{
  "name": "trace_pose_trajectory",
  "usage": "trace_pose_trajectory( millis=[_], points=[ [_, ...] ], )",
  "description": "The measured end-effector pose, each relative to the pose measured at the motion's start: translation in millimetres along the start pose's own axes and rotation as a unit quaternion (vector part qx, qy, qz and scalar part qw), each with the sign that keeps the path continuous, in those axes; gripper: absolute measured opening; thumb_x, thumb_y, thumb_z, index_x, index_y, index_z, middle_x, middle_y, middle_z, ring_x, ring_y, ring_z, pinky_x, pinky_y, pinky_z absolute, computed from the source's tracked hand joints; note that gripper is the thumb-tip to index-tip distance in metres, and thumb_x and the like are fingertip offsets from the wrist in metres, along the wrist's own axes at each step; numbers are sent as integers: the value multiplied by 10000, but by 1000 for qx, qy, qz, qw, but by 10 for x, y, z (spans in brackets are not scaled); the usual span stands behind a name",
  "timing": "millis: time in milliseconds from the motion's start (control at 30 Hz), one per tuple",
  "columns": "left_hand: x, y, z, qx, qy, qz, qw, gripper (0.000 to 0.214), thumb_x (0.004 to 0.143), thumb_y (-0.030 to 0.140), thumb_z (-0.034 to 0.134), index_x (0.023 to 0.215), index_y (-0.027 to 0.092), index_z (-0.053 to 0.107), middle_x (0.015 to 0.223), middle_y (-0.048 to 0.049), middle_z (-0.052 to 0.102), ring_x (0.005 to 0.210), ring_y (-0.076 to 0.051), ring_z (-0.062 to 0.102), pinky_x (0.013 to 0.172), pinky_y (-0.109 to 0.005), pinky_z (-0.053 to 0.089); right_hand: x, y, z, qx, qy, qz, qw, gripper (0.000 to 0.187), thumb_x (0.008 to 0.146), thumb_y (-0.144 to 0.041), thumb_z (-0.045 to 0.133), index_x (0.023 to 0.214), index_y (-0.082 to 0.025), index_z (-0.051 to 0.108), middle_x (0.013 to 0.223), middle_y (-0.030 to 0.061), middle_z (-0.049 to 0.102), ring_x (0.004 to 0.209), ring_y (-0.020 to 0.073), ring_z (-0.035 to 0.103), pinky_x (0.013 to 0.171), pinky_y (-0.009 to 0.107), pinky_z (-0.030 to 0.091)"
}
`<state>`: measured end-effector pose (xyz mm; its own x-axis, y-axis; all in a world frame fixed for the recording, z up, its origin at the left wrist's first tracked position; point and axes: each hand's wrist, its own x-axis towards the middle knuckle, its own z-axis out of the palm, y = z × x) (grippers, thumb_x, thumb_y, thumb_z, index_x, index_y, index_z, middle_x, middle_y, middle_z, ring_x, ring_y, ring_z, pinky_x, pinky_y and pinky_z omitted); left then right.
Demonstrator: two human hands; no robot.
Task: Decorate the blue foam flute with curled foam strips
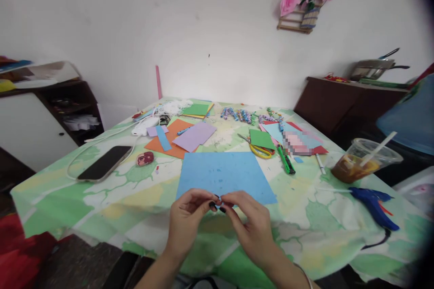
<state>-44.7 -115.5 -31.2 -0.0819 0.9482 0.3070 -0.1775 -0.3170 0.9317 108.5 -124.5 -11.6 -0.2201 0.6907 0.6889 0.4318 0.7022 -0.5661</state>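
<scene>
My left hand (188, 223) and my right hand (249, 226) meet at the table's near edge, fingertips pinched together on a tiny blue piece (219, 200) that is barely visible between them. Both hands have dark painted nails. Just beyond them a large blue paper sheet (225, 176) lies flat on the green and white tablecloth (111, 189).
A phone (105, 162) and white cable lie at the left. Orange, purple and green paper sheets (190, 137), yellow scissors (259, 150), a green marker (284, 160) and rolled paper beads (247, 115) lie behind. An iced drink cup (364, 160) and a blue glue gun (373, 203) stand at the right.
</scene>
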Motion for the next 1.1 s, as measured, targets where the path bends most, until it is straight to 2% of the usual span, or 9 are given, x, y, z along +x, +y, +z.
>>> trace_pose_trajectory(
  millis=[100,233,400,533,600,733,900,1000,1100],
  points=[
    [-114,84,142,-12,27,11,1000,144,722,147,673,845,183,607,750,-13,724,685,-136,690,645,-209,580,-58,-155,1,13,58,16,998,204,841,-71,539,956,-211,633,830,41,683,775,159,635,684,274,530],
    [-175,164,194,31,24,44,998,120,742,135,657,835,199,617,766,-2,736,719,-132,706,672,-175,585,-109,-148,-17,-25,118,-17,993,287,795,-17,573,995,-211,643,865,51,705,803,174,656,718,301,553],
    [-244,126,200,123,26,114,986,118,766,130,638,849,213,649,787,0,732,722,-135,704,668,-182,593,-164,-143,5,-99,136,-47,985,371,771,3,574,1059,-228,617,897,54,724,817,189,680,727,331,577],
    [-286,61,168,231,33,195,953,155,770,128,637,882,226,680,811,-5,732,735,-143,699,711,-219,596,-156,-159,8,-159,143,-77,974,373,744,-4,591,1047,-220,612,864,58,732,768,196,693,683,324,585],
    [-288,53,156,260,36,215,941,148,770,132,637,875,225,685,796,-4,733,711,-143,698,699,-224,596,-141,-164,1,-168,142,-79,972,354,739,-11,587,1023,-221,615,830,54,731,735,198,694,654,321,583],
    [-283,74,162,255,30,195,946,110,773,146,635,845,212,687,769,-9,731,687,-149,696,650,-221,599,-120,-164,-1,-178,133,-69,973,298,745,-20,569,960,-222,605,780,48,721,688,190,683,615,315,571],
    [-294,104,195,191,17,139,971,94,760,155,655,826,215,684,764,-3,731,692,-148,701,638,-206,601,-119,-166,7,-165,133,-46,976,219,748,-27,562,870,-206,594,712,40,691,649,178,654,592,301,539],
    [-285,114,187,139,26,88,986,62,749,177,672,803,207,681,761,-9,735,688,-161,707,633,-214,606,-126,-174,-18,-107,129,5,986,164,764,-61,541,811,-202,611,677,27,672,611,163,633,564,281,517],
    [-253,124,153,120,36,63,990,29,752,203,673,770,201,695,738,-13,734,603,-161,695,554,-225,604,-132,-176,-57,-3,127,104,986,120,768,-112,552,744,-196,634,670,18,676,614,155,639,576,260,521]
  ],
)
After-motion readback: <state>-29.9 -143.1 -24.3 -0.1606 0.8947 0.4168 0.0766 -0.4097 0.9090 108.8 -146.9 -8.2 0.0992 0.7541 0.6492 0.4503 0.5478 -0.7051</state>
